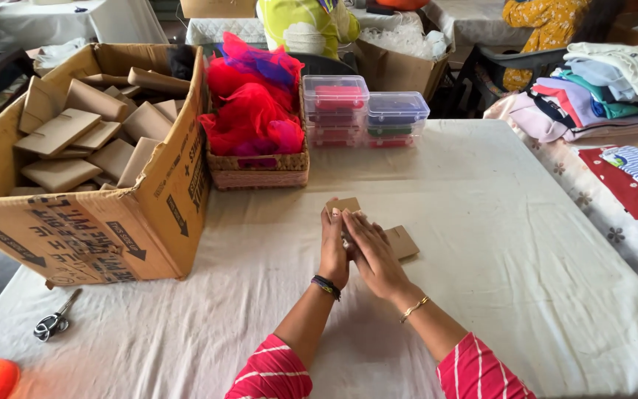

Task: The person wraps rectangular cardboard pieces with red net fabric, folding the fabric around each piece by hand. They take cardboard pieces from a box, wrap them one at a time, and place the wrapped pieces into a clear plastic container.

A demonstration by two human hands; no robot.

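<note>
The small brown cardboard piece (345, 205) is pinched between the left hand (333, 247) and right hand (372, 255) at mid-table — its free end sticks out past the fingertips, away from the body, left hand marginally closer.

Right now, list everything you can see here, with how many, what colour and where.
flat card piece: one, brown, under both hands
cardboard box: one, brown, table's left, full of folded card pieces
basket: one, woven, beside the box, holding red and pink net fabric
plastic containers: two stacks, clear, behind the basket
scissors: one pair, grey, near left edge
folded clothes: one pile, mixed colours, far right
tablecloth: one, white
left hand: pressing the card
right hand: pressing the card
</note>
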